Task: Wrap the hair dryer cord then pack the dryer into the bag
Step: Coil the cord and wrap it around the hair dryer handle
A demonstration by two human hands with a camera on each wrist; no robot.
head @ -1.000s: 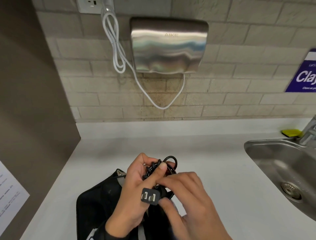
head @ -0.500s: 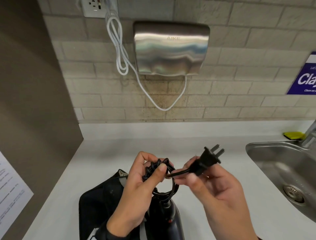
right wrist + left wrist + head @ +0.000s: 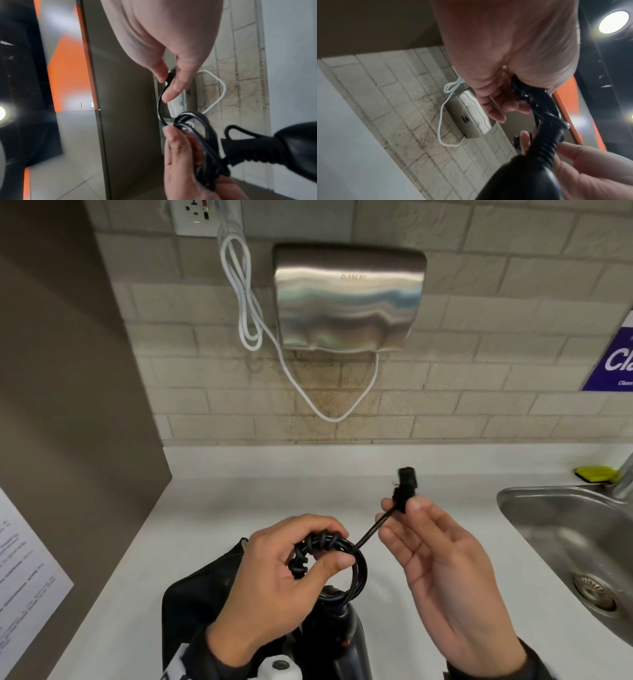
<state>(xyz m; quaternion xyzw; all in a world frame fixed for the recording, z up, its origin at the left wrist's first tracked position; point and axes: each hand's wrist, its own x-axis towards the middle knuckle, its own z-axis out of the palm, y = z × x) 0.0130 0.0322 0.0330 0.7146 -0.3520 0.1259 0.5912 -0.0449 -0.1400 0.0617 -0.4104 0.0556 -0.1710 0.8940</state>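
My left hand [image 3: 301,556] grips a coiled bundle of black cord [image 3: 329,546] above the white counter, thumb pressing the loops. The cord runs down to the black hair dryer [image 3: 346,642], whose handle hangs just below the coil. My right hand [image 3: 404,508] pinches the cord's end just below the black plug [image 3: 406,479], pulling that end up and to the right. In the right wrist view the coil [image 3: 193,125] and the dryer's ribbed cord collar [image 3: 248,152] show. The black bag [image 3: 198,601] lies on the counter under my left hand.
A steel sink [image 3: 565,542] is set into the counter at the right, with a yellow sponge [image 3: 594,473] behind it. A steel hand dryer [image 3: 347,302] with a white cable [image 3: 246,302] hangs on the tiled wall. A brown partition [image 3: 68,405] closes the left side.
My right hand pulled the plug out from the coil and lifted it up to the right, drawing the cord end taut. My left hand kept hold of the coil.
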